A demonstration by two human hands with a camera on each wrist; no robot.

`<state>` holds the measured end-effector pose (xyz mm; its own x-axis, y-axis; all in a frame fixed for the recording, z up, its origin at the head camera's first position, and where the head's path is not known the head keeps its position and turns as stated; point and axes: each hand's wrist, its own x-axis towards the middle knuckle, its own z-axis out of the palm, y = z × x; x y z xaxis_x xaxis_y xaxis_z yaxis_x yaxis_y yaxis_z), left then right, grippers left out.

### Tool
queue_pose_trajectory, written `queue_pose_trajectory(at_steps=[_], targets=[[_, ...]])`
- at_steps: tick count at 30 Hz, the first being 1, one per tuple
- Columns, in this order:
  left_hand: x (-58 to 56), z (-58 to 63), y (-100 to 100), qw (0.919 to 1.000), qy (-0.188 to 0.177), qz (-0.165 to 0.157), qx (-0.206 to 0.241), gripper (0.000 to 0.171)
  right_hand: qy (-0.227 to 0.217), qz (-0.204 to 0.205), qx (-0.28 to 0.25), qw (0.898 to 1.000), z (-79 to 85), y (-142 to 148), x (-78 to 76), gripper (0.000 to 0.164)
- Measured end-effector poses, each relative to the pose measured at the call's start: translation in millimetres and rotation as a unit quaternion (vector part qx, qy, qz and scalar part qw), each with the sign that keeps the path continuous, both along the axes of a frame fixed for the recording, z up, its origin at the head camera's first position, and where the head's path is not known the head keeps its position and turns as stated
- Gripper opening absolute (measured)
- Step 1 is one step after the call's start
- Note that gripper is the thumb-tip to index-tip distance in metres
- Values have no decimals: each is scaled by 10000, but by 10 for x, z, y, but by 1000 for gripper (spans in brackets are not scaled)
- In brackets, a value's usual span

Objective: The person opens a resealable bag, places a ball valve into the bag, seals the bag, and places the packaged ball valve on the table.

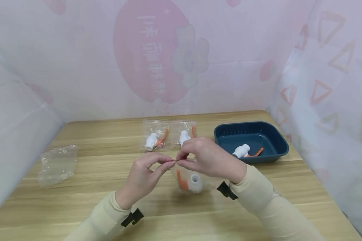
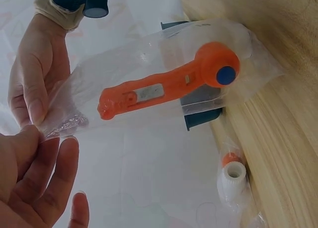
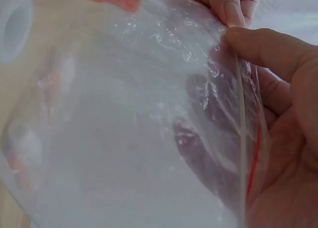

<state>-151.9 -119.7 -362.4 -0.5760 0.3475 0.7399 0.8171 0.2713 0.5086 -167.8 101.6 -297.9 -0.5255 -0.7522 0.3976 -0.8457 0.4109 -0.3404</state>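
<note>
My left hand (image 1: 144, 175) and right hand (image 1: 203, 157) meet at the middle of the table, each pinching the top edge of a clear zip bag (image 3: 124, 153) between thumb and finger. Inside that bag hangs a white plastic ball valve (image 1: 195, 184) with an orange lever handle (image 2: 159, 86) and a blue cap on its pivot. The bag's seal strip with its red line (image 3: 256, 148) runs along my right palm in the right wrist view. Several right fingers show through the film behind the bag.
Two bagged valves (image 1: 152, 141) (image 1: 184, 136) lie at the back of the wooden table (image 1: 108, 214). A dark blue tray (image 1: 282, 149) at the right holds an unbagged valve (image 1: 242, 151). An empty-looking zip bag (image 1: 58, 165) lies at the left.
</note>
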Motion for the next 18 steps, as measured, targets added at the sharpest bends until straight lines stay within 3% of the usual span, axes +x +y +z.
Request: queue_pose_trajectory(at_steps=[8, 12, 18], targets=[[-9, -26, 6, 9995, 326, 21, -57, 5, -210, -101, -20, 9997, -6, 12, -6, 5], [-15, -35, 16, 9983, 558, 107, -91, 19, -285, -134, -68, 9995, -11, 35, -10, 5], [-10, -41, 19, 9977, 644, 178, -94, 23, -57, 4, -243, 9997, -23, 52, -18, 7]])
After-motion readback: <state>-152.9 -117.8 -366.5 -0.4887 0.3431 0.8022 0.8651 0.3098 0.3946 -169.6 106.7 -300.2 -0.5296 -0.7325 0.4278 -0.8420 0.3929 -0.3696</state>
